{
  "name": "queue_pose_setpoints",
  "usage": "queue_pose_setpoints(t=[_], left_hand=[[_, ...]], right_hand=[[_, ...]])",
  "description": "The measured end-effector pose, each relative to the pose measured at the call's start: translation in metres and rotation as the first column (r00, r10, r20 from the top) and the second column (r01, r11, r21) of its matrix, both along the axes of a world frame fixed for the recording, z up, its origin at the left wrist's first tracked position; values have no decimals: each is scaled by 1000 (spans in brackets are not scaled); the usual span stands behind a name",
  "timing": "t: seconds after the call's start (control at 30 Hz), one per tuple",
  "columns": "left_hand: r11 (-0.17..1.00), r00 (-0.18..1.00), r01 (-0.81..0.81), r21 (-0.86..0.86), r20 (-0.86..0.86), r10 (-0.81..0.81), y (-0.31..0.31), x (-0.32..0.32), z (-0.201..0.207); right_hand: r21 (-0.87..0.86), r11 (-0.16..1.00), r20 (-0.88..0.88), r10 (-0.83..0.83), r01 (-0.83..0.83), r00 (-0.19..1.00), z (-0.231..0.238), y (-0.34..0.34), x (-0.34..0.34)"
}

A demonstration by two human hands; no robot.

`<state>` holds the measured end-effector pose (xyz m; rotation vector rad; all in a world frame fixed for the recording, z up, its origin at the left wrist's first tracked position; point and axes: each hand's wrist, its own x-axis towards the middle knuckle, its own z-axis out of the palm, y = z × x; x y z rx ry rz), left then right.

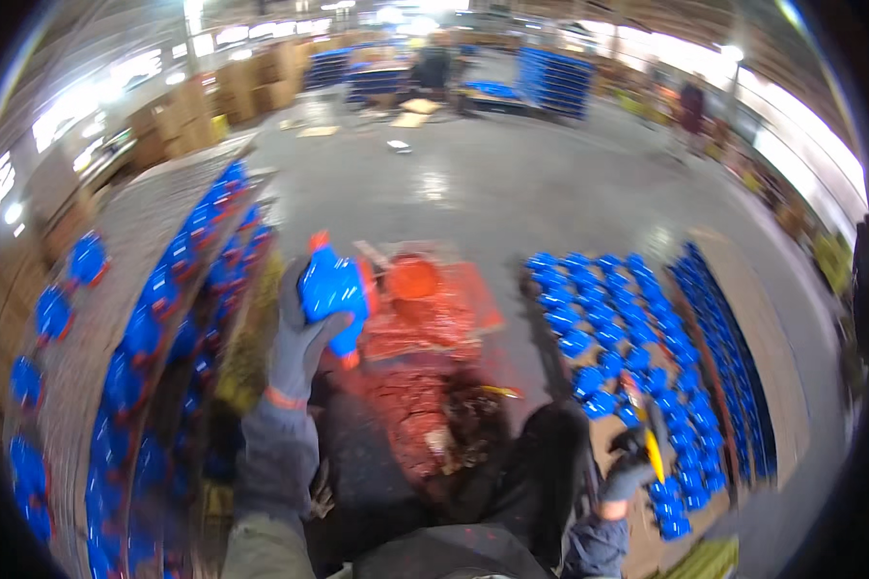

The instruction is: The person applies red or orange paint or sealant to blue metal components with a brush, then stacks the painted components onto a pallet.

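My left hand (297,347), in a grey glove, is closed around a glossy blue valve-like casting (330,288) with red-painted ends, raised left of centre. My right hand (631,463), in a dark glove, is low at the right, closed on a paintbrush with a yellow handle (656,455). The brush's red end points up and away from me, over rows of blue castings (597,314). Beyond my knees, just right of the held casting, a round tub of red paint (412,278) stands on a red-smeared sheet (425,338).
Long boards at my left hold more blue castings with red ends (143,328). A brown sheet (743,357) lies at the far right beside further blue rows (719,338). Stacked cartons (169,121) line the left wall; blue racks (555,82) stand far ahead. A person (691,104) is at the far right.
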<state>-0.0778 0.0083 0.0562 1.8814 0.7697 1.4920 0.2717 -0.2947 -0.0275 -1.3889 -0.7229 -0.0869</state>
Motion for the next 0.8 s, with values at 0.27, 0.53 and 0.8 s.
queue_pose_setpoints(t=[0.27,0.53,0.8], left_hand=[[514,487,-373,773,-309,817,94,-129,149],[426,-94,-598,678,-588,804,195,-245,157],[427,-365,-498,755,-629,686,199,-177,145]], right_hand=[[19,985,-163,-167,172,972,-21,-33,29],[-67,970,-240,-245,235,939,-53,-86,43],[-64,969,-434,-244,240,867,-102,-98,59]])
